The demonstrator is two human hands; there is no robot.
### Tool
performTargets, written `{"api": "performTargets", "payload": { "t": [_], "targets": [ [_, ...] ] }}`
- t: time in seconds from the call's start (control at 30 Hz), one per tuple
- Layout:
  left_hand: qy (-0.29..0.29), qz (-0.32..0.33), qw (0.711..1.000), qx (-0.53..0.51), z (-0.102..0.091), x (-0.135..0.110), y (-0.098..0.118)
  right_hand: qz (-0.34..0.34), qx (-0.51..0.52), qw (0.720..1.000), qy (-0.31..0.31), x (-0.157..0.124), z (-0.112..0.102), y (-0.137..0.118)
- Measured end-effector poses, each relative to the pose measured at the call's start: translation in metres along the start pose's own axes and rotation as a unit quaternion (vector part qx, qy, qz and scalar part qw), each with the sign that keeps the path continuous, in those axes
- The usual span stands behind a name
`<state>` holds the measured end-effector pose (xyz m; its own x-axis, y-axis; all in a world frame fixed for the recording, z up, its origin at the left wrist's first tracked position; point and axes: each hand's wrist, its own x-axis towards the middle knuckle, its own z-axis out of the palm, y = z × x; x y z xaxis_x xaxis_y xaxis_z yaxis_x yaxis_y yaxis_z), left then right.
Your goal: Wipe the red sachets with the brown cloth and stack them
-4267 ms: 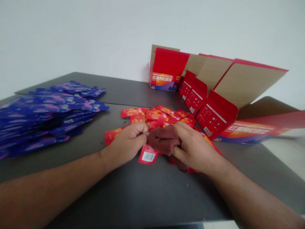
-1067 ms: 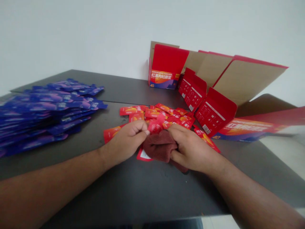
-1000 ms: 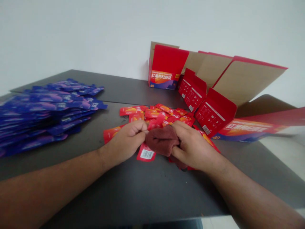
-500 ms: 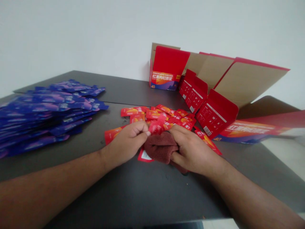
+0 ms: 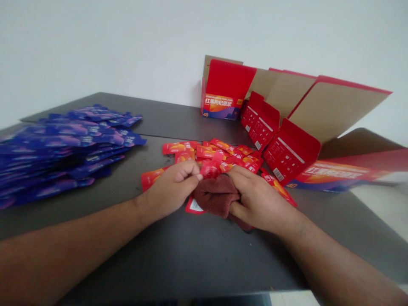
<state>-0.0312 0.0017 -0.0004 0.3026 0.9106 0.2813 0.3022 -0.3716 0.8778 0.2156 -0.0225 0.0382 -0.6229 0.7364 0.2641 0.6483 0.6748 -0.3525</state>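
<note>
Dark grey table, with room between hands and near edge; another strip between blue pile and red pile. Left hand pinching red packet in front of red pile, cloth just beside. Right hand clamped on cloth. Packet red, faint lettering; cloth brown, fuzzy, folded. Count: one cloth, two piles, packs overlapping too much to number; several red boxes, flaps raised, right.

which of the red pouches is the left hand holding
The red pouch partly hidden by the brown cloth in the right hand. The left hand pinches its edge, while the other red pouches lie loose on the table.
</note>
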Motion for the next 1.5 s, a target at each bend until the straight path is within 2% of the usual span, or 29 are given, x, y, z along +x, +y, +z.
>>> {"api": "performTargets", "payload": {
  "t": [0.13, 0.27, 0.33, 0.5, 0.53, 0.67, 0.73, 0.83, 1.03, 1.2, 1.37, 1.5],
  "targets": [
    [0.0, 0.0, 1.0, 0.012, -0.001, 0.0, 0.001, -0.003, -0.007, 1.0, 0.007, 0.001, 0.001, 0.001],
    [0.003, -0.044, 0.999, -0.029, 0.0, -0.002, 0.0, 0.014, -0.04, 0.997, 0.066, 0.002, 0.0, 0.002],
    [0.009, -0.056, 0.998, -0.041, 0.001, -0.003, 0.0, 0.016, -0.048, 0.996, 0.076, 0.001, 0.001, 0.002],
    [0.021, -0.035, 0.999, -0.031, 0.001, -0.002, 0.0, -0.069, -0.021, 0.997, -0.009, 0.0, 0.002, -0.001],
    [0.022, -0.033, 0.999, -0.032, 0.001, -0.002, 0.0, -0.069, -0.024, 0.997, -0.009, 0.0, 0.003, -0.002],
    [0.03, -0.028, 0.998, -0.042, 0.002, -0.001, -0.001, -0.025, -0.071, 0.995, 0.059, 0.0, 0.002, -0.003],
    [0.035, -0.033, 0.998, -0.048, 0.003, -0.002, -0.002, -0.042, -0.065, 0.996, 0.047, 0.0, 0.003, -0.004],
    [0.049, -0.039, 0.997, -0.044, 0.003, -0.002, -0.003, -0.088, -0.042, 0.995, -0.002, 0.0, 0.006, -0.006],
    [0.05, -0.021, 0.997, -0.048, 0.002, -0.001, -0.003, -0.063, -0.056, 0.995, 0.043, 0.0, 0.009, -0.007],
    [0.067, -0.034, 0.997, -0.006, 0.001, -0.001, 0.002, -0.099, -0.054, 0.994, 0.003, -0.001, 0.01, -0.01],
    [0.064, -0.043, 0.997, -0.032, 0.001, -0.001, 0.001, -0.066, -0.06, 0.995, 0.042, 0.0, 0.01, -0.011],
    [0.078, -0.059, 0.995, -0.002, 0.001, -0.002, 0.006, -0.099, -0.056, 0.994, -0.003, -0.001, 0.01, -0.013]
  ]
}}
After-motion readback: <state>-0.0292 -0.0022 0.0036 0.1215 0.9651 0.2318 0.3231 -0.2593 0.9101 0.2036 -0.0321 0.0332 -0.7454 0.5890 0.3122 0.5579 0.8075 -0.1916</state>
